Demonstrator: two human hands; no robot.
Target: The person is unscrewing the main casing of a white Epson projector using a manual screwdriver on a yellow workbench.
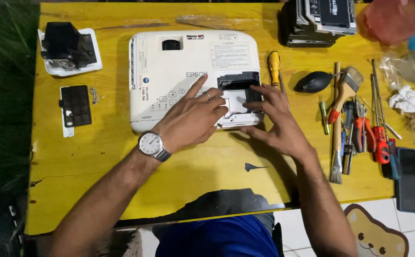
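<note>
Both my hands are on the white plastic projector [179, 71] lying mid-table on the yellow wooden table [98, 157]. My left hand [191, 119] lies flat, fingers spread, gripping nothing. My right hand [274, 116] presses open fingertips on the small white cover panel [235, 102] at the projector's front right corner. A yellow-handled screwdriver [274, 66] lies just right of the projector.

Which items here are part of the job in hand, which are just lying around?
In hand: projector, its cover panel, left hand, right hand.

Lying about: yellow screwdriver, air blower, brush, black module, filter, screws, phone.
</note>
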